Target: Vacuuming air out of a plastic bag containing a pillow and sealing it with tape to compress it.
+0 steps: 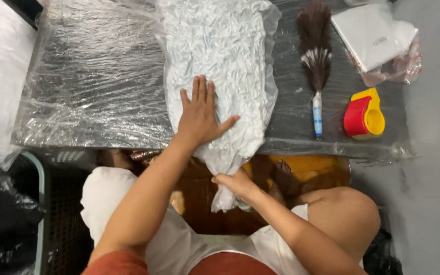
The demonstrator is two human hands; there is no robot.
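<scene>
On the film-wrapped dark table [103, 76], a crinkled white plastic-bagged bundle [225, 56].
Left hand [199, 114] presses flat, unclenched; right hand [235, 183] grasps its twisted end; yellow-red tape dispenser [365, 114] nearby.

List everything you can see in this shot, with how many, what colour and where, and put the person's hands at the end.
White crumpled fabric sealed in a clear plastic bag: one, white, middle of the table, lower end hanging over the near edge.
Low table wrapped in clear plastic film: one, dark grey, across the top of the view.
Brown feather duster with a blue and white handle: one, lying right of the bag.
Red and yellow tape dispenser: one, near the table's right end.
Flat white packet in clear wrap: one, upper right corner of the table.
Black bag: one, lower left on the floor.
Left hand: flat, palm down on the bag.
Right hand: gripping the bag's hanging end below the table edge.
</scene>
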